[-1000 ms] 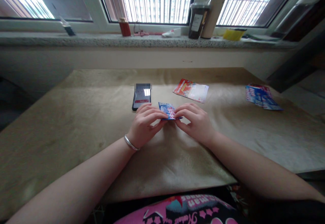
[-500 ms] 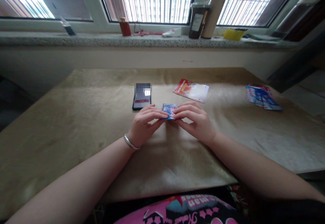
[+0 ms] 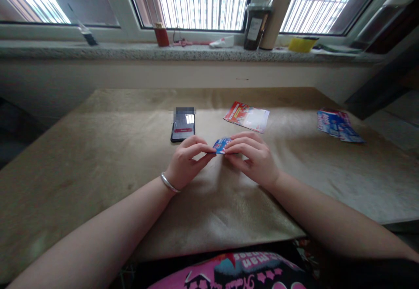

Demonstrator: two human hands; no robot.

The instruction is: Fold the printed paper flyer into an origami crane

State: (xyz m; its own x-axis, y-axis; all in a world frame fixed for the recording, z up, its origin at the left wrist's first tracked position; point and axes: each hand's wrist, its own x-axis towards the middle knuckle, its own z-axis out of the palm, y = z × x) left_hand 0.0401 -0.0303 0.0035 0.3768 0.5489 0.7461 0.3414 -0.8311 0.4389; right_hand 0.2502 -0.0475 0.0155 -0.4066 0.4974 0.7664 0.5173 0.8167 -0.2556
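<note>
A small blue printed packet [image 3: 221,145] lies flat between my hands, just above the table near its middle. My left hand [image 3: 190,156] pinches its left corner between thumb and fingertips. On the other side my right hand [image 3: 253,156] grips the right part, its fingers covering much of the print. A silver bangle [image 3: 169,183] circles my left wrist. Beyond my left hand a black phone [image 3: 183,125] rests face up, its screen partly pixelated. Past the packet lies a red and white printed booklet [image 3: 247,116].
Several blue and red packets [image 3: 338,125] lie fanned out at the table's right. A tan cover spreads over the table [image 3: 114,149]. Along the granite windowsill [image 3: 196,53] stand a red container [image 3: 161,35], a dark lidded jar [image 3: 256,27] and a yellow item [image 3: 301,44].
My left fingers have drawn together and shifted slightly right, pinching the packet's corner. The packet has turned a little, and less of it shows. Phone and booklet stay where they were.
</note>
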